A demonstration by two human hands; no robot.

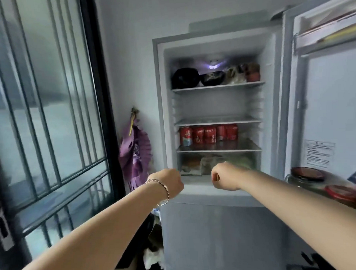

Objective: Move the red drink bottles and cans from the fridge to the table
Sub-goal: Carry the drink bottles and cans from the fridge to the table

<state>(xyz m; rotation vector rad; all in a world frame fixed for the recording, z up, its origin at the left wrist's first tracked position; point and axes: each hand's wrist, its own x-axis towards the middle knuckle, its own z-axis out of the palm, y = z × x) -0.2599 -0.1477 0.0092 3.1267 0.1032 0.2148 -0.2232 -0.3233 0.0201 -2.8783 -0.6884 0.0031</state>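
Fridge (162, 115) stands with its door (333, 109) swung wide to the right. Red cans (208, 134) sit in a row on the third shelf (219, 149) down, toward its left side, touching one another; labels blurred. Left hand (170, 182) (bracelet (160, 188) on the wrist) and right hand (225, 177) are both raised in front of the drawer (194, 164) below that shelf, fingers curled into loose fists, holding nothing. Both hands are well below the cans.
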